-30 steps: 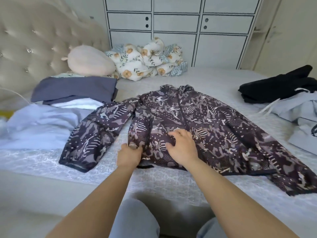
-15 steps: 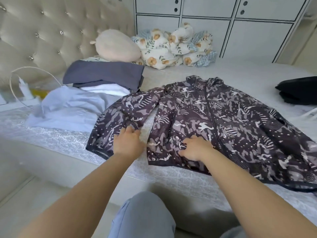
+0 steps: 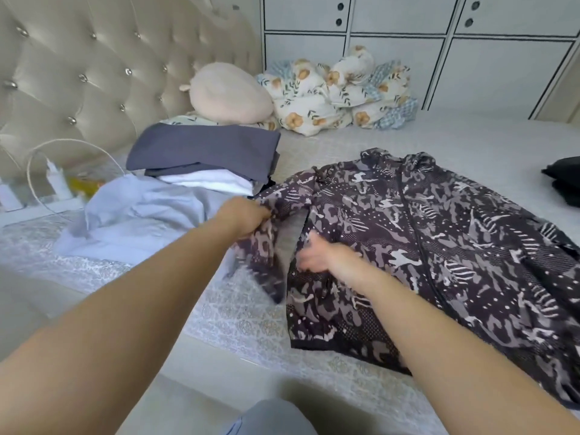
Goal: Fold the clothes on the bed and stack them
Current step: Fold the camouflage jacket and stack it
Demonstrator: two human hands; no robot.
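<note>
A dark patterned jacket (image 3: 439,240) lies spread flat on the bed (image 3: 244,321), zip side up. My left hand (image 3: 243,215) grips its left sleeve (image 3: 270,246) and holds it lifted off the bed, blurred by motion. My right hand (image 3: 317,255) rests on the jacket's left side near the armpit; its fingers are blurred. To the left sits a stack of folded clothes (image 3: 204,155), grey-blue on top with white beneath, on a pale blue garment (image 3: 138,215).
A tufted headboard (image 3: 94,73) stands at the left. A round cream pillow (image 3: 229,92) and a floral quilt (image 3: 339,95) lie at the back by white cabinets (image 3: 408,42). A black garment (image 3: 565,180) shows at the right edge. A white cable (image 3: 62,146) loops at far left.
My left hand went from pressing on the sleeve to gripping it and lifting it toward the jacket's body. My right hand slid up the jacket's left side. The view moved closer and leftward.
</note>
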